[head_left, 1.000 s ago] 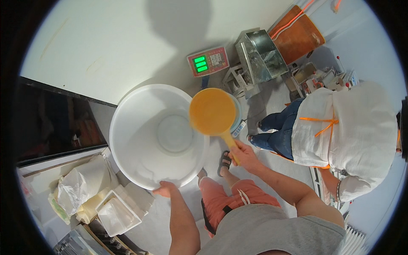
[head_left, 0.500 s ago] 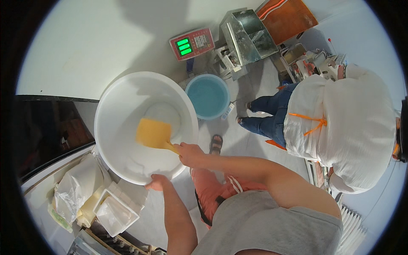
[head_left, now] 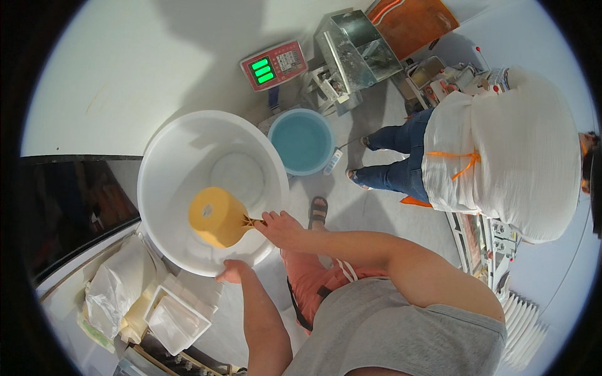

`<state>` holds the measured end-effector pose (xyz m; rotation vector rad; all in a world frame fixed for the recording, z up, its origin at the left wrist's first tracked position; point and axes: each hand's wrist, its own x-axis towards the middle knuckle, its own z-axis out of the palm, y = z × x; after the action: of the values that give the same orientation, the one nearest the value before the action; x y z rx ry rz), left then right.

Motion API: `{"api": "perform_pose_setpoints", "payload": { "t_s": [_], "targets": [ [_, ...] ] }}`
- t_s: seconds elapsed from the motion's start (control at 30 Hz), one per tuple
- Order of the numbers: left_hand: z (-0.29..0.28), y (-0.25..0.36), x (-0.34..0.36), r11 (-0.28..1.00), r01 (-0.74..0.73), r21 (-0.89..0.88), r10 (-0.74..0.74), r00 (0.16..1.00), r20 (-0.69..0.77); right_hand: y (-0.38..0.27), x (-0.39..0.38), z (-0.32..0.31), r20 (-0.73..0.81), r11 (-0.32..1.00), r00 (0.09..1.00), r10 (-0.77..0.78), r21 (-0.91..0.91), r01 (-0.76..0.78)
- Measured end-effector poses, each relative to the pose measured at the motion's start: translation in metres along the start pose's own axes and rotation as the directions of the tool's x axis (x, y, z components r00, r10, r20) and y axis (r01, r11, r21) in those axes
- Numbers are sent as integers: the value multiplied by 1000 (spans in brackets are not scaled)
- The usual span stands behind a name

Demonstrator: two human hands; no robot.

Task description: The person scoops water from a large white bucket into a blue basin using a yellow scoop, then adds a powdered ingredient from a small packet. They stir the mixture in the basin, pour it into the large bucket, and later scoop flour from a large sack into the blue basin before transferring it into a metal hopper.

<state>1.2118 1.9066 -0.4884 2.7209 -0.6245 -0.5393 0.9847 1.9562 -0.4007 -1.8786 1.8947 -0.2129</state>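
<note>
A large round white tub [head_left: 158,178] stands in front of me, left of centre. Over its opening I hold a yellow plastic scoop [head_left: 216,216], its handle gripped in my right hand [head_left: 280,229]. The scoop's rounded underside faces up, with a pale mark on it; its inside is hidden. Down at the tub's near rim, my left hand [head_left: 234,272] is closed on the edge, its fingers partly hidden.
Right behind the tub sits a blue basin [head_left: 333,143] below a red scale display [head_left: 274,66]. A metal bin [head_left: 360,53] stands farther back. At right is a co-worker [head_left: 501,156] in white. A white container [head_left: 179,323] and plastic bags [head_left: 119,285] lie at lower left.
The yellow scoop has turned over so that its rounded bottom shows, and has shifted slightly left and nearer. My left hand stays at the rim. The co-worker has shifted a little.
</note>
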Motion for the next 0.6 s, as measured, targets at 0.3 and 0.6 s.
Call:
{"api": "perform_pose_setpoints", "payload": {
  "t_s": [0.3,0.6],
  "targets": [
    [1,-9,14,999,-25,-20,25,1000,-18,-15,13,3,477,176,850,223,838,-517],
    [-10,1,7,998,-31,-46,31,1000,4,-12,8,17,266,553,936,231,756,-351]
  ]
}}
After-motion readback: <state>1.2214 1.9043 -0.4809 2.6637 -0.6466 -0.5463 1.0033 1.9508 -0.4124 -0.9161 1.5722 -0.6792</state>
